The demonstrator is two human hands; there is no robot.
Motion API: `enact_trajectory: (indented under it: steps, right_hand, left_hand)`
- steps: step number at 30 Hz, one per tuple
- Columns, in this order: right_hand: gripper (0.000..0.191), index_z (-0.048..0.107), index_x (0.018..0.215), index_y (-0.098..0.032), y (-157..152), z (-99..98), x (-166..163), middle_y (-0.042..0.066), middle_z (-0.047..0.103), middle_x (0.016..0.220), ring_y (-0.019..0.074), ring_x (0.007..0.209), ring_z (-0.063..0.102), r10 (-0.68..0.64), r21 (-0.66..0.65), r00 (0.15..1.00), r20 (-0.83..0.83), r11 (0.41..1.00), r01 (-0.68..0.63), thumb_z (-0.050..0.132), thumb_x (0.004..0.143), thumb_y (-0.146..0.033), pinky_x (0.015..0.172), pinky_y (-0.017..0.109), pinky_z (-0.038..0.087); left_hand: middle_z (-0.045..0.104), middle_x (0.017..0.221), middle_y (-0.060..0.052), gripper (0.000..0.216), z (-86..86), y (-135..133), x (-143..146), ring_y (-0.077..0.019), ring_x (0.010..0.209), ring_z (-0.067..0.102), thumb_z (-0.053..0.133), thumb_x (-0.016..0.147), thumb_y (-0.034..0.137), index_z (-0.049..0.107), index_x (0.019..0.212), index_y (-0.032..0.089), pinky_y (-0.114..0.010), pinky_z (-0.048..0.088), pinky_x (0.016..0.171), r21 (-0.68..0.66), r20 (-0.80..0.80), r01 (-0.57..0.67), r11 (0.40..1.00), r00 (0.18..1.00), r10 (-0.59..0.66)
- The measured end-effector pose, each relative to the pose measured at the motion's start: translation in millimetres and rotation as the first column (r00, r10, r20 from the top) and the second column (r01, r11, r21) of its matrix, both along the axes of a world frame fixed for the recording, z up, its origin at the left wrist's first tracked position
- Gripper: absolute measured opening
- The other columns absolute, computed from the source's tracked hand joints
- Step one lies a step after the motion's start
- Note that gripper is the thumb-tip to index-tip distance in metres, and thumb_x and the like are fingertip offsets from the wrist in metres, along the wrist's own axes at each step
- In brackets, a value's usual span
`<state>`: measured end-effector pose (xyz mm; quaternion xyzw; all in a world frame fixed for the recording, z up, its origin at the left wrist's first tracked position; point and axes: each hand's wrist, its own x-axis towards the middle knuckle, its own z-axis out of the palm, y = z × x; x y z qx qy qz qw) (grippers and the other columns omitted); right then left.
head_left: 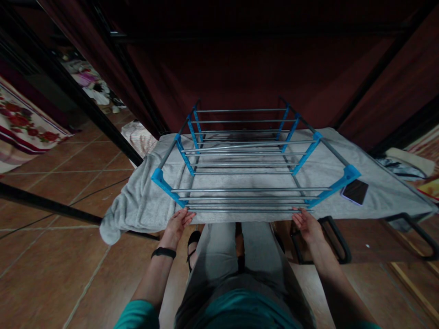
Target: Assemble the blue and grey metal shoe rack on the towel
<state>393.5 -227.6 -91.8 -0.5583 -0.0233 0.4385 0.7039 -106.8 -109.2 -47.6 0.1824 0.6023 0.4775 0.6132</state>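
Note:
A metal rack (252, 157) with grey rods and blue plastic joints lies on a grey blanket (137, 201) spread over a low folding bed. My left hand (177, 222) reaches up to the rack's near left corner, fingers on the lowest rods. At the near right corner my right hand (306, 222) touches the rod ends. Both hands have their fingers curled lightly round the front rods. A black band (163, 252) circles my left wrist.
A dark phone (355, 191) lies on the blanket right of the rack. Dark red curtains hang behind. Black bed legs (334, 237) stand near my right arm. A floral fabric (20, 125) and clutter lie far left on the tiled floor (58, 256).

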Motion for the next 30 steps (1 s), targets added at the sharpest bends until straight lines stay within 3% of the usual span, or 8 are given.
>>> enact_trajectory:
  steps: [16,30]
  right_hand:
    - [0.006,0.063,0.081,-0.022,-0.9,-2.2,1.4,0.002,0.072,0.084,0.0123,0.071,0.069,0.011,0.025,1.0,-0.004,1.0,-0.011,0.069,0.08,-0.022,0.07,0.023,0.061]
    - [0.003,0.064,0.081,-0.021,-0.8,-1.7,0.6,0.002,0.072,0.083,0.0119,0.07,0.068,-0.004,0.014,1.0,-0.021,1.0,0.004,0.066,0.082,-0.02,0.071,0.023,0.061]
  left_hand:
    - [0.074,0.074,-0.005,0.003,-4.9,0.0,-1.4,-0.0165,0.067,0.076,0.063,0.092,0.013,0.064,0.094,0.014,-0.017,0.055,0.056,0.012,-0.021,0.001,1.0,1.0,-0.001]
    - [0.073,0.072,-0.005,0.002,-5.4,0.7,-1.7,-0.0155,0.063,0.074,0.063,0.092,0.014,0.063,0.09,0.013,-0.017,0.054,0.054,0.007,-0.019,-0.001,1.0,1.0,0.001]
